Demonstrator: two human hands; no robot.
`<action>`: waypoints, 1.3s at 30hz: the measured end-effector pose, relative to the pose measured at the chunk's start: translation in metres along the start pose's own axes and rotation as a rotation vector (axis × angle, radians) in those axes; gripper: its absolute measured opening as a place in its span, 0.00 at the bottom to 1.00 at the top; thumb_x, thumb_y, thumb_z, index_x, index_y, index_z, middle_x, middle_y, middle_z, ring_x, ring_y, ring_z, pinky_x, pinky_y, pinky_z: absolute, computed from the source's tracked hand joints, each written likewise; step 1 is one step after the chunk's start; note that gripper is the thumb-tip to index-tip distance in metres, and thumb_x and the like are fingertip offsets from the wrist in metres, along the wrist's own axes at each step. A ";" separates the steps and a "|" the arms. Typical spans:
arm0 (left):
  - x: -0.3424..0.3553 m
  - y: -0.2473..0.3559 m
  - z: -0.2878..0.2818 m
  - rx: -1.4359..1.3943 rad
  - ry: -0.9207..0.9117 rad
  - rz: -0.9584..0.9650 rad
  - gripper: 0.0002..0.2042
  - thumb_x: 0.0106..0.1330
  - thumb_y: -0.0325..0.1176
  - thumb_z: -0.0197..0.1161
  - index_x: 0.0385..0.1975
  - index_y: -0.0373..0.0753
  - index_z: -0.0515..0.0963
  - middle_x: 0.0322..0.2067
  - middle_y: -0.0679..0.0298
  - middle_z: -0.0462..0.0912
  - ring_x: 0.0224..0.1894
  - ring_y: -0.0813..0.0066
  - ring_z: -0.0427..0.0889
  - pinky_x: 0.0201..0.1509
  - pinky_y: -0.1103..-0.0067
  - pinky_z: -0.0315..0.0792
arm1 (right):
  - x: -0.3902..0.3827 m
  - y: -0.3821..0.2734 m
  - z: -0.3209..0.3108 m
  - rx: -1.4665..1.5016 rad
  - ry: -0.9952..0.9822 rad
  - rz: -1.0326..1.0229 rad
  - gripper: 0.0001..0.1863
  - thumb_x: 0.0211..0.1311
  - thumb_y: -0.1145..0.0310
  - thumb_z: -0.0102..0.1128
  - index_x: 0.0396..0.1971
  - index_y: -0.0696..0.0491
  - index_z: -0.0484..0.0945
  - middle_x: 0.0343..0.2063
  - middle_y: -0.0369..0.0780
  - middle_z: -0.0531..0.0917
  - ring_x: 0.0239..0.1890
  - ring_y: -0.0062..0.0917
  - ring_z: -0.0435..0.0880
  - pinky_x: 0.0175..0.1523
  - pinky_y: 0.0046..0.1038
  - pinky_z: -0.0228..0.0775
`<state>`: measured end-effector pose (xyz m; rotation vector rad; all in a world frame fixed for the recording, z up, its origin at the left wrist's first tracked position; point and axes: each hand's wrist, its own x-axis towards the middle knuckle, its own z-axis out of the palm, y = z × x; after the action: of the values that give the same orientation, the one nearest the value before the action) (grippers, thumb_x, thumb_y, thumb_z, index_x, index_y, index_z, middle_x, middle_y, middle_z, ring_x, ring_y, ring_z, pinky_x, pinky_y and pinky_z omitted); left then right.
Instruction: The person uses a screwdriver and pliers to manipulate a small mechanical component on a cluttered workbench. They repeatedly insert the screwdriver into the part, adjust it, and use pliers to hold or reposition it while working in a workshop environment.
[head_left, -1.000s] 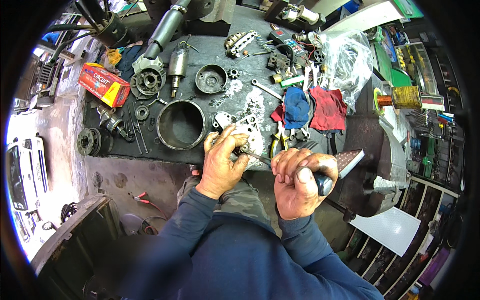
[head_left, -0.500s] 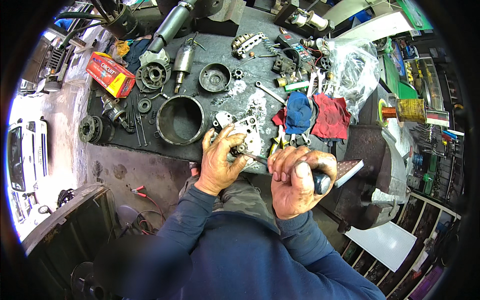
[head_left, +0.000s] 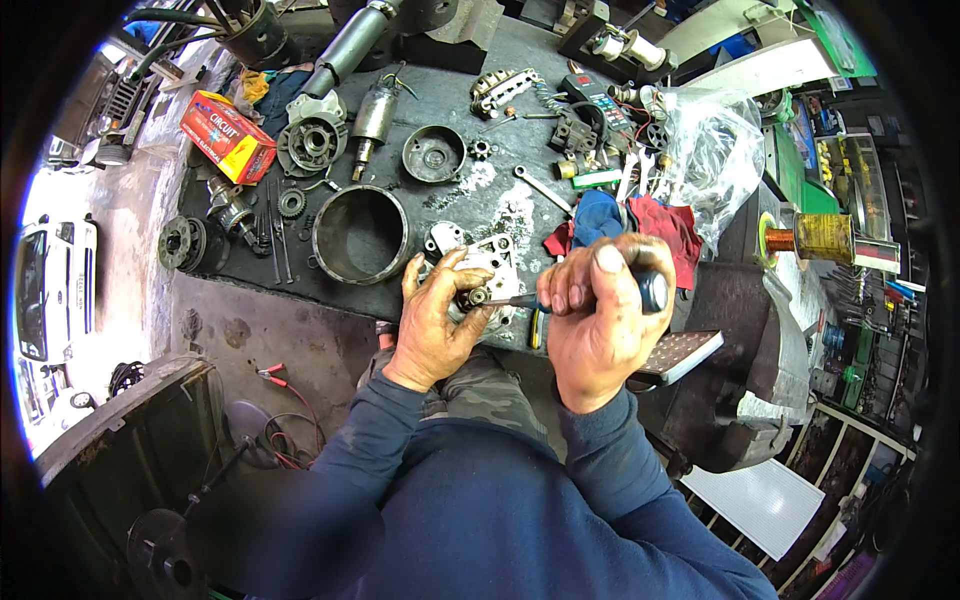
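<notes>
My left hand (head_left: 433, 335) grips a cast aluminium housing (head_left: 500, 255) at the bench's front edge, fingers curled around a small round metal fitting (head_left: 478, 297) on it. In my right fist (head_left: 600, 330) is a screwdriver with a dark handle (head_left: 652, 292); its thin shaft (head_left: 517, 301) reaches left to that fitting, where the tip is too small to make out. A large steel cylinder (head_left: 321, 235) stands left of the housing. Behind my right hand lie a blue rag (head_left: 598, 215) and a red rag (head_left: 675, 232), with yellow-handled pliers (head_left: 538, 328) partly hidden below.
Parts crowd the bench (head_left: 260, 280): a red-yellow box (head_left: 225, 140), a flanged housing (head_left: 310, 145), an armature (head_left: 372, 120) and a shallow metal cup (head_left: 433, 158). At right are a vise (head_left: 775, 390), a textured block (head_left: 680, 355), a wire spool (head_left: 820, 237) and a clear plastic bag (head_left: 715, 150).
My right hand and the screwdriver handle have risen toward the rags, uncovering more of the textured block. My left hand stays on the housing. The view has shifted slightly.
</notes>
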<state>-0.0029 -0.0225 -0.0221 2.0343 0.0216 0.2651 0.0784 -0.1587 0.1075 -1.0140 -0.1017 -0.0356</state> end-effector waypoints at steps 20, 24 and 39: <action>0.000 -0.003 0.003 -0.022 0.029 0.021 0.14 0.71 0.42 0.69 0.49 0.44 0.77 0.53 0.64 0.89 0.73 0.48 0.74 0.79 0.44 0.41 | -0.005 -0.006 0.007 -0.155 -0.218 -0.156 0.12 0.75 0.65 0.64 0.44 0.54 0.70 0.19 0.37 0.69 0.20 0.24 0.69 0.28 0.33 0.66; 0.000 -0.002 0.003 -0.039 0.030 0.018 0.14 0.70 0.41 0.69 0.49 0.44 0.77 0.52 0.63 0.89 0.73 0.48 0.74 0.79 0.44 0.41 | -0.007 -0.001 0.008 -0.124 -0.203 -0.141 0.11 0.73 0.68 0.65 0.43 0.55 0.70 0.20 0.38 0.71 0.20 0.24 0.70 0.27 0.33 0.68; 0.001 -0.001 0.001 -0.041 0.034 0.027 0.13 0.68 0.36 0.70 0.49 0.44 0.78 0.52 0.63 0.89 0.72 0.48 0.75 0.79 0.45 0.41 | -0.014 0.001 0.012 -0.085 -0.178 -0.141 0.11 0.67 0.77 0.68 0.41 0.57 0.73 0.24 0.41 0.77 0.22 0.26 0.75 0.28 0.33 0.73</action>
<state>-0.0019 -0.0230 -0.0237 1.9902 0.0096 0.3142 0.0635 -0.1484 0.1110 -1.0926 -0.3360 -0.0785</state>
